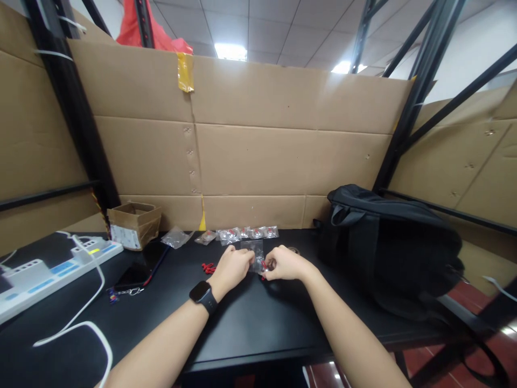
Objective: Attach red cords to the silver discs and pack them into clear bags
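Observation:
My left hand (233, 267), with a black watch on its wrist, pinches the edge of a small clear plastic bag (252, 249) above the table. At the bag's right side, my right hand (287, 263) is closed on a small red item (264, 265), mostly covered by the fingers, so its kind is unclear. Whether that item is inside the bag or beside it, I cannot tell. Left of my left hand lies a little pile of red pieces (208, 268). Behind both hands, several filled clear packets (257, 232) with red and silvery contents form a row.
A black backpack (388, 242) takes up the table's right side. To the left are an open cardboard box (135, 223), a crumpled plastic bag (176, 237), a phone (142, 265) and a white power strip (52, 277) with loose cables. Cardboard panels (258, 156) wall in the black table (258, 334).

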`<action>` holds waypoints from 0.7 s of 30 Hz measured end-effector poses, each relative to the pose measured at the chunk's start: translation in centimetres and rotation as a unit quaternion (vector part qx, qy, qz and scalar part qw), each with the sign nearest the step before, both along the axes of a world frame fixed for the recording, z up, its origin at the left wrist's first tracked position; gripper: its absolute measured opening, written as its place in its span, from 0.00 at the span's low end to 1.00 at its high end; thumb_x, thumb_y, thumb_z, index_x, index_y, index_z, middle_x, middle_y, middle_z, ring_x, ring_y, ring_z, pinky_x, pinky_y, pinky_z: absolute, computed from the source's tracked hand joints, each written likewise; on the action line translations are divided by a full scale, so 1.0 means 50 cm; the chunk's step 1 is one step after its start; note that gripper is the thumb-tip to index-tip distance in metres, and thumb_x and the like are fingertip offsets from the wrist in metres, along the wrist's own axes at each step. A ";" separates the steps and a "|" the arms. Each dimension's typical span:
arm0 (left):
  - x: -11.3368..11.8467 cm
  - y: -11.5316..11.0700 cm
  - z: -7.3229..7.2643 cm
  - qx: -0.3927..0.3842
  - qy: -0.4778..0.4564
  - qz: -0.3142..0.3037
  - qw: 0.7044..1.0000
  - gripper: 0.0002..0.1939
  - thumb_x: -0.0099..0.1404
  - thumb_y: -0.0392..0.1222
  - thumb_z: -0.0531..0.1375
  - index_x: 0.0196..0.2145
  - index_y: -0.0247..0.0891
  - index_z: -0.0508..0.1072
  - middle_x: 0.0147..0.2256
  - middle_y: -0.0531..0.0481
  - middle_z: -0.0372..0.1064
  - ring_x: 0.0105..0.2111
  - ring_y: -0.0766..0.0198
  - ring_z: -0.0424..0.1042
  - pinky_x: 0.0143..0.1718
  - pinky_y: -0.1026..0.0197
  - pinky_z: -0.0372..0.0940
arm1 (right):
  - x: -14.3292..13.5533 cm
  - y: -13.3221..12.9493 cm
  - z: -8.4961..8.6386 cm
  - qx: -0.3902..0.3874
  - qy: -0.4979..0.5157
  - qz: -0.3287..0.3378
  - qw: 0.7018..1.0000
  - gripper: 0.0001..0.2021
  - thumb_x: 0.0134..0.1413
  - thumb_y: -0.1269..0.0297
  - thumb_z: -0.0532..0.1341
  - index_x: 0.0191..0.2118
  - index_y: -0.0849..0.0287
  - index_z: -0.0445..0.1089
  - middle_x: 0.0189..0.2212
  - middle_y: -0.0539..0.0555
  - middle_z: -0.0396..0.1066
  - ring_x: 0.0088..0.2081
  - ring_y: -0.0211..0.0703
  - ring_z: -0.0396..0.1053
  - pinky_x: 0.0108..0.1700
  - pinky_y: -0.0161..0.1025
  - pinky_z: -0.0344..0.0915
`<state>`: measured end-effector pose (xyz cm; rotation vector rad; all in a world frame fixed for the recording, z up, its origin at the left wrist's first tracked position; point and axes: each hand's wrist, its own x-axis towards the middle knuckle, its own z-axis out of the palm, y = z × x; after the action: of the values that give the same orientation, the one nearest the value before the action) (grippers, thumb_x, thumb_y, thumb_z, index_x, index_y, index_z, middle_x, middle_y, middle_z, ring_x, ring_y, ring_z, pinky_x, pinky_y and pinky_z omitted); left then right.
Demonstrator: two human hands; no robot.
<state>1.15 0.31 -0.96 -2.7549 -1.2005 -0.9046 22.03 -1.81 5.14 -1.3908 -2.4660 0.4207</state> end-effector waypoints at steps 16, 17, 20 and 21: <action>0.009 0.016 -0.024 -0.053 -0.047 0.029 0.997 0.09 0.62 0.39 0.62 0.41 0.41 0.77 0.40 0.48 0.76 0.40 0.57 0.74 0.44 0.59 0.62 | -0.034 -0.001 -0.007 0.128 -0.020 -0.059 0.990 0.07 0.46 0.61 0.65 0.28 0.59 0.74 0.25 0.52 0.76 0.28 0.40 0.71 0.30 0.33 0.57; 0.010 0.015 -0.025 -0.050 -0.046 0.034 0.997 0.09 0.61 0.38 0.62 0.41 0.41 0.77 0.40 0.47 0.76 0.40 0.56 0.74 0.44 0.59 0.62 | -0.038 0.000 -0.012 0.135 -0.029 -0.064 0.988 0.07 0.46 0.61 0.66 0.29 0.59 0.74 0.26 0.52 0.76 0.29 0.41 0.72 0.30 0.33 0.57; 0.012 0.010 -0.023 -0.038 -0.041 0.033 0.998 0.11 0.60 0.36 0.62 0.42 0.40 0.76 0.41 0.46 0.76 0.42 0.55 0.73 0.45 0.57 0.62 | -0.051 0.003 -0.026 0.145 -0.052 -0.095 0.984 0.08 0.44 0.61 0.66 0.30 0.58 0.72 0.27 0.53 0.76 0.31 0.45 0.73 0.31 0.35 0.57; 0.013 0.008 -0.022 -0.036 -0.040 0.028 0.998 0.11 0.60 0.36 0.62 0.42 0.40 0.75 0.41 0.47 0.75 0.42 0.55 0.73 0.45 0.57 0.62 | -0.054 0.004 -0.031 0.146 -0.058 -0.106 0.982 0.08 0.45 0.60 0.66 0.31 0.58 0.72 0.28 0.54 0.76 0.31 0.45 0.73 0.31 0.35 0.58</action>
<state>1.81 0.74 -2.04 -2.7480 -1.3419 -0.9946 19.31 -1.60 3.60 -1.5619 -2.3152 -0.0672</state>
